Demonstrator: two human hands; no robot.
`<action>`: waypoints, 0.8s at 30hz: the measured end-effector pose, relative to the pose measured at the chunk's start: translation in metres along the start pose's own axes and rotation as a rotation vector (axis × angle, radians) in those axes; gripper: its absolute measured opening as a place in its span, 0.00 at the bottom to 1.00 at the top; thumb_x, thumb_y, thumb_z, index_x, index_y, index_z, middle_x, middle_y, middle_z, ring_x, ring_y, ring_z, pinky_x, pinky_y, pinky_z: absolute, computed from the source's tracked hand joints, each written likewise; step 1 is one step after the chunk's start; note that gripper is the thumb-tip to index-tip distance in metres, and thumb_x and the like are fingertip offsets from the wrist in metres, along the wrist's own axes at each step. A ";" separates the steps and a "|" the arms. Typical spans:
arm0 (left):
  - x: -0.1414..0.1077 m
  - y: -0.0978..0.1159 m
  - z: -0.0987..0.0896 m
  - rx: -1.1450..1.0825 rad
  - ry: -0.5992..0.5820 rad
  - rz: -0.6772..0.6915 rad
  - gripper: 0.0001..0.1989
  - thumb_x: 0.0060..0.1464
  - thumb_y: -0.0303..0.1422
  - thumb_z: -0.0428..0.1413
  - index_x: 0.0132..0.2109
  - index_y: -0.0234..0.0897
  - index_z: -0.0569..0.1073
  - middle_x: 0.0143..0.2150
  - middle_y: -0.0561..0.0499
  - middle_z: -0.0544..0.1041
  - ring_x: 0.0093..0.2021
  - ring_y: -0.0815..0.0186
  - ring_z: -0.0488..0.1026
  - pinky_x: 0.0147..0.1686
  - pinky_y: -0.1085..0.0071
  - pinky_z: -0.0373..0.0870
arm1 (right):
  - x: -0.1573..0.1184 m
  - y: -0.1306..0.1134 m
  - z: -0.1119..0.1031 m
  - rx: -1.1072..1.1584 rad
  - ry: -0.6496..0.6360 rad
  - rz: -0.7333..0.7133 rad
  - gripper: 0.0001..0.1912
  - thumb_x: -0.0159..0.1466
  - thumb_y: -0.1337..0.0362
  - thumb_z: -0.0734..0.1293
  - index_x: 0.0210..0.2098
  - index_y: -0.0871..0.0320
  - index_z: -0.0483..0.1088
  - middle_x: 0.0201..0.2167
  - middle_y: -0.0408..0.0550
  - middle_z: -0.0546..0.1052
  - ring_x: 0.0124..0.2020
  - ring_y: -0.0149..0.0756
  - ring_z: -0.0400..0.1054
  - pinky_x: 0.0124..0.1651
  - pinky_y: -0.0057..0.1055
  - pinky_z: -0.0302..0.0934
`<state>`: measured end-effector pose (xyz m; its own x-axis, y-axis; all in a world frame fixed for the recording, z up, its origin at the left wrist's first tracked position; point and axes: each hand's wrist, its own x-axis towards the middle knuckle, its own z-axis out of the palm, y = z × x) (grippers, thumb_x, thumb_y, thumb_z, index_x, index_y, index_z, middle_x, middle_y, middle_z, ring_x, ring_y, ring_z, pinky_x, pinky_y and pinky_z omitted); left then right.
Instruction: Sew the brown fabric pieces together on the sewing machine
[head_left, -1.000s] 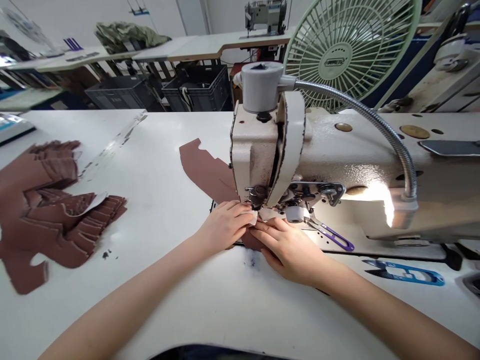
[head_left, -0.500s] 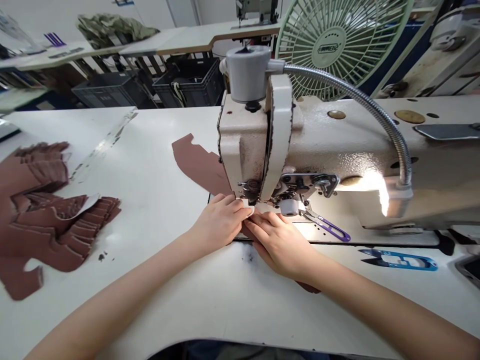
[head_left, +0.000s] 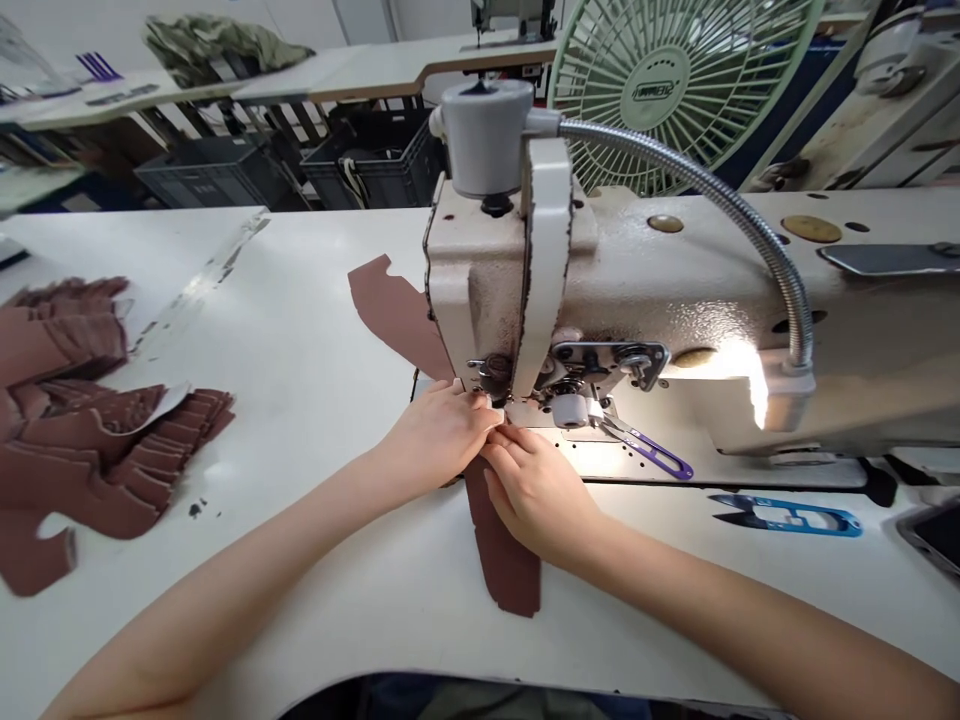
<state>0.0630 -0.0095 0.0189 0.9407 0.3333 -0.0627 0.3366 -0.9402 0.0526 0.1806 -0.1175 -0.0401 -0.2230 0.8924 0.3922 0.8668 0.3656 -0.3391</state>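
A brown piece of cut material (head_left: 504, 550) lies under my hands, its near end hanging toward me on the white table. Another brown stretch (head_left: 397, 312) shows behind the head of the sewing machine (head_left: 480, 270); whether both are one piece is hidden. My left hand (head_left: 439, 430) grips the material just left of the presser area, fingers bent and pressed together. My right hand (head_left: 544, 490) meets it from the right, fingertips closed on the material beside the left thumb. The needle point is hidden behind the fingers and the machine head.
Purple-handled thread snips (head_left: 656, 455) lie on the machine bed and blue snips (head_left: 795, 515) on the table at right. Stacked brown pieces (head_left: 97, 440) lie at left. A lamp (head_left: 784, 390) on a flexible neck lights the bed. Behind stands a green fan (head_left: 660, 90).
The near end of the brown material has swung left from beneath my right forearm and now lies plainly between my hands. Both hands stay at the machine; the view has shifted slightly.
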 end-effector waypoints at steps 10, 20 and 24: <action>0.003 0.009 -0.005 0.005 -0.073 -0.070 0.13 0.57 0.22 0.44 0.27 0.34 0.68 0.26 0.49 0.69 0.29 0.63 0.67 0.30 0.68 0.59 | -0.006 -0.008 0.000 -0.126 -0.006 0.001 0.11 0.63 0.70 0.60 0.41 0.64 0.71 0.41 0.59 0.73 0.39 0.46 0.64 0.37 0.41 0.65; -0.004 0.004 0.014 -0.134 -0.088 -0.102 0.13 0.57 0.22 0.46 0.30 0.35 0.72 0.31 0.50 0.70 0.33 0.65 0.67 0.34 0.70 0.63 | -0.014 -0.009 0.008 -0.190 0.060 -0.156 0.15 0.61 0.75 0.57 0.41 0.71 0.73 0.39 0.60 0.76 0.46 0.48 0.67 0.48 0.40 0.65; -0.009 0.003 0.010 -0.197 -0.089 -0.110 0.12 0.57 0.22 0.47 0.33 0.36 0.73 0.35 0.50 0.72 0.37 0.65 0.68 0.36 0.71 0.65 | -0.017 -0.015 0.008 -0.210 0.068 -0.143 0.17 0.62 0.72 0.59 0.47 0.73 0.72 0.44 0.62 0.76 0.47 0.49 0.67 0.44 0.41 0.66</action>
<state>0.0553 -0.0160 0.0099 0.8938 0.4170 -0.1654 0.4462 -0.8640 0.2332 0.1680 -0.1361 -0.0482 -0.3258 0.8132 0.4821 0.9036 0.4179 -0.0942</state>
